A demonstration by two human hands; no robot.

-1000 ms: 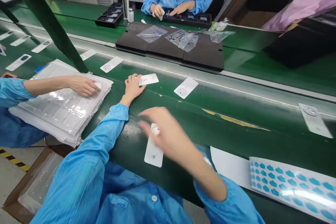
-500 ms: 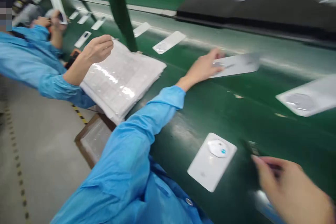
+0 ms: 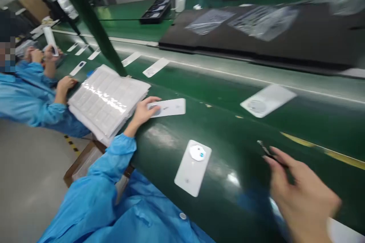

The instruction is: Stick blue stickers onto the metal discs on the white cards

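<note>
My left hand [image 3: 142, 113] has its thumb and fingers on the near end of a white phone back panel [image 3: 175, 107], which has a round grey area at that end. My right hand [image 3: 302, 186] is closed around a thin black tool [image 3: 268, 149] with a shiny tip, pointing up and left above the green belt [image 3: 228, 136]. Between the hands lies another white phone back panel [image 3: 191, 176], carrying a round white piece with a blue dot. A further white panel [image 3: 269, 100] rests beyond, towards the right.
A stack of clear plastic trays [image 3: 105, 95] lies left of my left hand. A green post [image 3: 94, 26] rises behind it. A co-worker in a blue sleeve [image 3: 31, 87] sits at the left. Clear plastic bags [image 3: 262, 21] lie on a black mat [image 3: 319, 45] at the back.
The view has swung, so most things now sit further left. My left hand has come closer with the phone back panel. The co-worker's nearer hand has lowered beside the trays.
</note>
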